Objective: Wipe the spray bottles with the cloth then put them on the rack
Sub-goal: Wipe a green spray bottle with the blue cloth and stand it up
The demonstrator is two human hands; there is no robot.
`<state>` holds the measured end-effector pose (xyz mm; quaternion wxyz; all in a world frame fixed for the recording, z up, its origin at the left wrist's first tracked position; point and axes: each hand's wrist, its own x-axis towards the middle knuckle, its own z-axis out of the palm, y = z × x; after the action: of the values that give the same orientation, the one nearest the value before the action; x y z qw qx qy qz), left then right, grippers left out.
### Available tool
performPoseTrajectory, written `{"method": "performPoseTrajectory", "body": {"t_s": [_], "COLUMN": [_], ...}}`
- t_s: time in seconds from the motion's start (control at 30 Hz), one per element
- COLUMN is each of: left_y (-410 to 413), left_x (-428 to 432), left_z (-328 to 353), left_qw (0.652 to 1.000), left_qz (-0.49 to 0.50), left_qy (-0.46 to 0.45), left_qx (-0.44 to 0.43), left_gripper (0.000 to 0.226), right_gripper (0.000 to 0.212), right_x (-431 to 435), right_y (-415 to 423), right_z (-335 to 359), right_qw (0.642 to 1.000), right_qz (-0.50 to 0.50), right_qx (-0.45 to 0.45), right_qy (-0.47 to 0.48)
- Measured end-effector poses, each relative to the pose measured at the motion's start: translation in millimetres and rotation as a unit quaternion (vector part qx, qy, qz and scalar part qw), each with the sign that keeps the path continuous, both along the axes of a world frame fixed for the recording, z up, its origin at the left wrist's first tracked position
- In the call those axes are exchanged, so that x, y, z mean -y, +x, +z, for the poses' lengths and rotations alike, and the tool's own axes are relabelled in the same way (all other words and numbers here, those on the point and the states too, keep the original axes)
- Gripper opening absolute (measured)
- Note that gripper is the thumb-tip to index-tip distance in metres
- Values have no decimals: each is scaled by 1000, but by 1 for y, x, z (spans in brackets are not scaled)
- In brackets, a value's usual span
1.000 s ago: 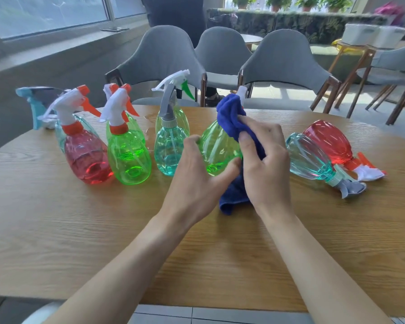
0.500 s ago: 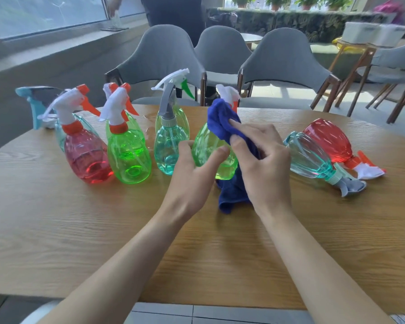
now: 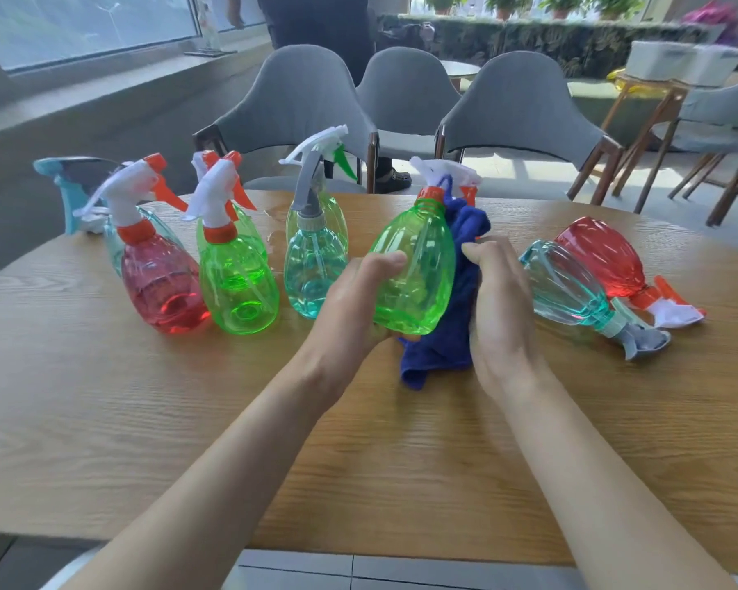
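My left hand [image 3: 354,308] grips a green spray bottle [image 3: 418,270] with a white and orange trigger head, held upright just above the table. My right hand [image 3: 497,308] holds a blue cloth [image 3: 448,338] against the bottle's right side; the cloth's lower end hangs down to the table. To the left stand a red bottle [image 3: 163,283], a green bottle [image 3: 239,283] and a teal bottle [image 3: 314,266], with more bottles partly hidden behind them. To the right lie a teal bottle [image 3: 571,291] and a red bottle [image 3: 606,257] on their sides.
The wooden table [image 3: 103,398] is round-edged, with its near edge close to me. Three grey chairs [image 3: 516,108] stand along the far side. A turquoise trigger head [image 3: 67,185] shows at far left. A person stands behind the chairs. No rack is in view.
The green bottle has been turned and lifted more upright, its head now showing. The cloth has slid from the bottle's top front to its right side with my right hand.
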<state>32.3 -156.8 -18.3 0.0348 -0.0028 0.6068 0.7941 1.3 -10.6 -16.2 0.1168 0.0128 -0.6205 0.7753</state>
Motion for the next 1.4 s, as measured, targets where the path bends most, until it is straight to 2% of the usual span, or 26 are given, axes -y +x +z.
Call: {"method": "performPoseTrajectory", "body": {"t_s": [0.13,0.2,0.23,0.27,0.33,0.43,0.5,0.57,0.67,0.73,0.8,0.87,0.9,0.93,0.97,1.07,1.17,1.23,1.4], "left_y": [-4,-5,-4,-2,1,0,-3,-4,-1,3,3,4,2,1,-1,4,14,16,16], "left_x": [5,7,7,6,4,1,3,6,7,4,-1,-3,-2,-2,1,4,4,2,0], "left_z": [0,-4,-5,-6,-8,-7,-3,-1,-1,-3,-4,-1,0,2,1,1,-1,-3,-4], "left_qw": [1000,999,998,995,988,993,998,999,999,996,996,997,998,997,996,984,956,934,893], "left_qz": [8,-5,-15,-27,-25,24,26,15,-12,-35,-32,-7,9,21,34,48,65,90,144], "left_qy": [0,-33,-59,-89,-143,-105,-52,-36,-40,-76,-83,-68,-66,-71,-84,-172,-280,-332,-406], "left_qx": [1,-10,-19,-25,-44,-42,-21,-10,-5,-12,-20,-24,-22,-20,-14,-16,-53,-94,-132], "left_gripper": [65,63,54,45,46,57,70,78,75,67,65,66,65,64,60,24,30,45,59], "right_gripper": [26,31,32,30,19,21,21,22,19,16,21,38,37,26,23,32,37,34,33], "right_x": [2,1,-1,-2,-2,4,7,7,4,3,4,6,7,8,9,16,17,15,16], "right_y": [3,2,-1,-3,-5,0,6,8,4,0,-1,4,7,11,14,20,16,13,18], "right_z": [-1,1,2,2,2,-5,-7,-7,-3,-4,-4,-3,-2,0,2,-1,-4,-1,1], "right_qw": [999,1000,1000,1000,999,999,996,995,998,999,1000,999,997,994,990,972,957,964,966], "right_qz": [20,13,10,6,10,15,19,15,15,19,27,38,40,37,36,31,8,-14,26], "right_qx": [-30,-13,5,21,37,9,-26,-40,-30,-9,0,-17,-40,-64,-83,-135,-162,-147,-153], "right_qy": [20,14,1,-16,-33,40,80,94,57,25,5,35,60,83,108,192,239,221,208]}}
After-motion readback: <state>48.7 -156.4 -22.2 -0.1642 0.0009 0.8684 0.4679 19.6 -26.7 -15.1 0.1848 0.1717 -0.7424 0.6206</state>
